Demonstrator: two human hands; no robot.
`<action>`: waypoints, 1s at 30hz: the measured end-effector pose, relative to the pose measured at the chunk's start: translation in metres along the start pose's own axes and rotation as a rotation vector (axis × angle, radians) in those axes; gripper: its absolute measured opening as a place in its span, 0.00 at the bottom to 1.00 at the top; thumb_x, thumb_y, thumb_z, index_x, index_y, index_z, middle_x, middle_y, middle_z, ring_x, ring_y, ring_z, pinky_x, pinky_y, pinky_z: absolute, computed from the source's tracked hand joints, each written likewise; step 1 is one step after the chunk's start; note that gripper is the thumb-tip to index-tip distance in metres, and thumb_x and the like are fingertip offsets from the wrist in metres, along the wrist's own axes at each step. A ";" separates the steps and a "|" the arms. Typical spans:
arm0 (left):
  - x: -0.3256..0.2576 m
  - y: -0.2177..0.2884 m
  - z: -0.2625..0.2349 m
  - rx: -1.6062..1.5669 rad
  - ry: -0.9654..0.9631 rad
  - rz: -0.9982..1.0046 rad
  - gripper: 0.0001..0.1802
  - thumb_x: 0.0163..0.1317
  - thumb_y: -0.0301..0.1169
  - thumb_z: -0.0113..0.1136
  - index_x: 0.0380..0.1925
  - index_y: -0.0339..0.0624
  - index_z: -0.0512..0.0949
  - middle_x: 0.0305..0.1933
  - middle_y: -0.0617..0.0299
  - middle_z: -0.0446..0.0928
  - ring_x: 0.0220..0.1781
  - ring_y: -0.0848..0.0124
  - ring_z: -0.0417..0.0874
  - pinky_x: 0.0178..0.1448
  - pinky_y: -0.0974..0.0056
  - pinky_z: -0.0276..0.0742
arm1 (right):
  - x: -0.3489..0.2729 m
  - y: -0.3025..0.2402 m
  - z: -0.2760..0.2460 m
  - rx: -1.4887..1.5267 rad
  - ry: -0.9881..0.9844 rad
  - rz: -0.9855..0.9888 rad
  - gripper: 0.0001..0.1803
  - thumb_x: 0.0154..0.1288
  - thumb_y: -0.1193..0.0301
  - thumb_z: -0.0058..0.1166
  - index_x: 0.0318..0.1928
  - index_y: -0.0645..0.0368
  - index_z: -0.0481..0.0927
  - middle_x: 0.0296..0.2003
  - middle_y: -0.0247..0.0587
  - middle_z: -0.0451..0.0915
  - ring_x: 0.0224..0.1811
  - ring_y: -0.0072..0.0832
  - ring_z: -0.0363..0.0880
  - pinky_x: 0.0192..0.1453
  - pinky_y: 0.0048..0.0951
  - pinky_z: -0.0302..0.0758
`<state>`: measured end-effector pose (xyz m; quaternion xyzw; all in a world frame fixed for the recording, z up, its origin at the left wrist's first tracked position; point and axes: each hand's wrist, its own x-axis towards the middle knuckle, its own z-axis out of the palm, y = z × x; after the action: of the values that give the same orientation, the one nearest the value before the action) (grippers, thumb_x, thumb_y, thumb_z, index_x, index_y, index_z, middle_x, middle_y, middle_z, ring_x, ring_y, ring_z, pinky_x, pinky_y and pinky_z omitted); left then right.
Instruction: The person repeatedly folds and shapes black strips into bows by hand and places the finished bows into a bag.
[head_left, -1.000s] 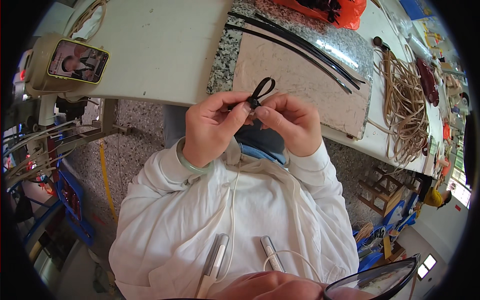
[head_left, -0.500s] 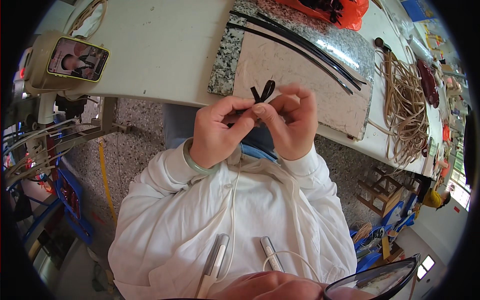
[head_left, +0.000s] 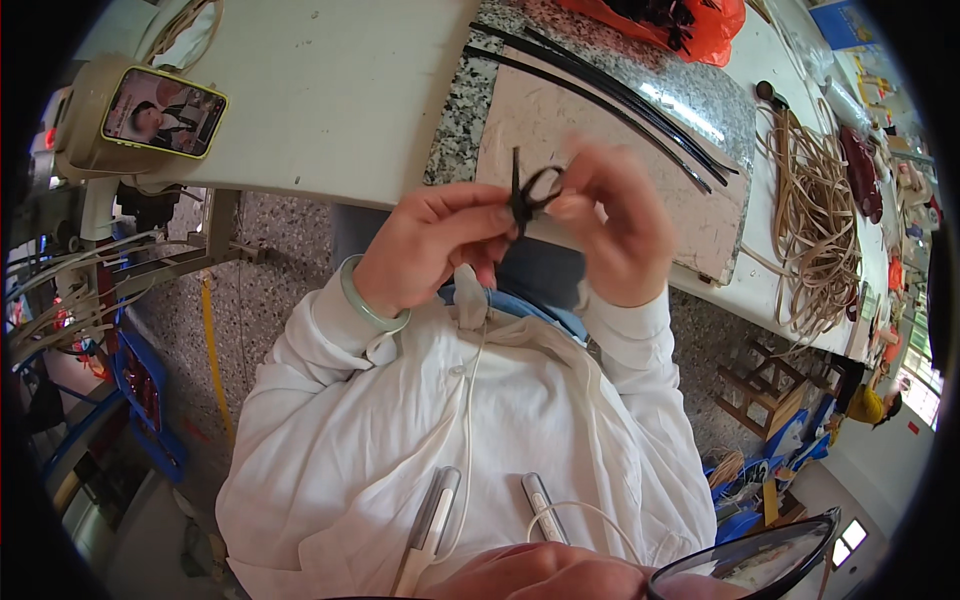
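Observation:
A narrow black strip [head_left: 520, 208], looped and crossed into a small bow-like knot, is held above the table's near edge. My left hand [head_left: 430, 240] is closed, pinching the crossing between thumb and fingers. One short end sticks up from it, and a loop opens to the right. At the loop's right side, the thumb and a finger of my right hand [head_left: 625, 225] meet the strip; its upper fingers are smeared by motion. Several long black strips [head_left: 620, 110] lie side by side on the pale board [head_left: 520, 130] just beyond my hands.
Under the board is a speckled stone slab [head_left: 455, 130]. A red plastic bag [head_left: 715, 35] holds dark pieces at the back. Tan cords [head_left: 815, 210] lie heaped at the right, beside a dark-headed tool [head_left: 767, 90]. A phone [head_left: 165, 112] leans on a stand at the left.
My right hand has moved right and blurred, drawing away from my left. The black strip's loop has opened wider and its short end now points straight up.

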<state>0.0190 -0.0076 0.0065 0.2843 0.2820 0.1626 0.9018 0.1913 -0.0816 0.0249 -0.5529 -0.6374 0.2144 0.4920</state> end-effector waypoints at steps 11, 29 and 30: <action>-0.002 0.004 0.000 0.145 0.046 0.098 0.12 0.60 0.31 0.59 0.36 0.29 0.79 0.32 0.59 0.77 0.27 0.75 0.80 0.30 0.74 0.77 | -0.016 0.010 0.005 0.709 -0.069 0.612 0.05 0.61 0.75 0.57 0.35 0.64 0.80 0.30 0.34 0.78 0.25 0.17 0.74 0.26 0.17 0.71; -0.002 -0.001 0.010 0.123 0.135 0.250 0.12 0.62 0.33 0.57 0.27 0.33 0.75 0.27 0.56 0.79 0.26 0.69 0.83 0.30 0.70 0.81 | -0.008 -0.001 0.005 0.583 -0.024 0.520 0.05 0.61 0.77 0.55 0.35 0.69 0.79 0.28 0.36 0.78 0.25 0.17 0.74 0.26 0.17 0.70; -0.004 0.001 0.010 0.209 0.151 0.241 0.12 0.63 0.33 0.57 0.26 0.34 0.75 0.25 0.57 0.78 0.23 0.71 0.81 0.27 0.72 0.78 | -0.008 -0.001 0.004 0.582 -0.025 0.520 0.05 0.61 0.77 0.55 0.35 0.69 0.79 0.28 0.36 0.78 0.25 0.17 0.74 0.26 0.17 0.70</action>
<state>0.0218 -0.0128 0.0157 0.3953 0.3282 0.2603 0.8175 0.1866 -0.0882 0.0214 -0.5308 -0.3945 0.5103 0.5498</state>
